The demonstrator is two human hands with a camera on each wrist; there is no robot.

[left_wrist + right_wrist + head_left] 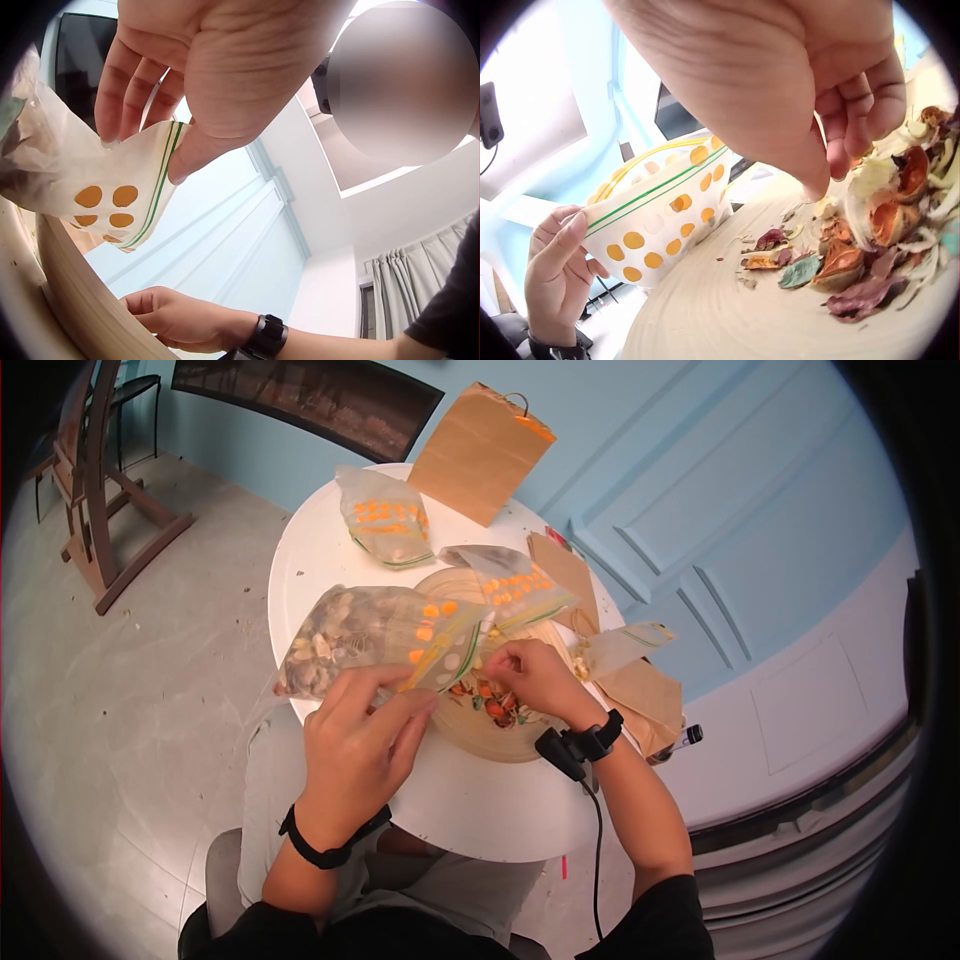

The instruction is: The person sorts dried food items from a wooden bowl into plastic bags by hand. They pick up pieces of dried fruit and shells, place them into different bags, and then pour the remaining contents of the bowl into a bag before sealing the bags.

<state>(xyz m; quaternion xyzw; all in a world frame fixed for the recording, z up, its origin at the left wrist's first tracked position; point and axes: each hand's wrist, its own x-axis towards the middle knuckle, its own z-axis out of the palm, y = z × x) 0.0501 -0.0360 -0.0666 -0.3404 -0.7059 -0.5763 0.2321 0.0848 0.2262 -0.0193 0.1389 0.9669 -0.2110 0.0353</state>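
My left hand (pixel 355 745) pinches the rim of a large dotted zip bag (pixel 365 625) between thumb and fingers; the bag holds brown and pale dried pieces. In the right wrist view, the bag (pixel 656 236) gapes at its green-lined mouth. Bent fingers and a separate thumb form my right hand (pixel 535 680), low over the round wooden board (pixel 455 735). Orange, red, green and cream dried pieces (pixel 844 262) lie loose just below its fingertips (pixel 838 166). Nothing shows clearly between those fingertips, though pale bits lie right beside them.
Two more dotted zip bags (pixel 385 520) (pixel 510 585) lie farther back on the white round table (pixel 310 550). A brown paper bag (pixel 480 455) stands at the back edge. At the right are a small clear bag (pixel 625 645) and folded brown paper (pixel 645 705).
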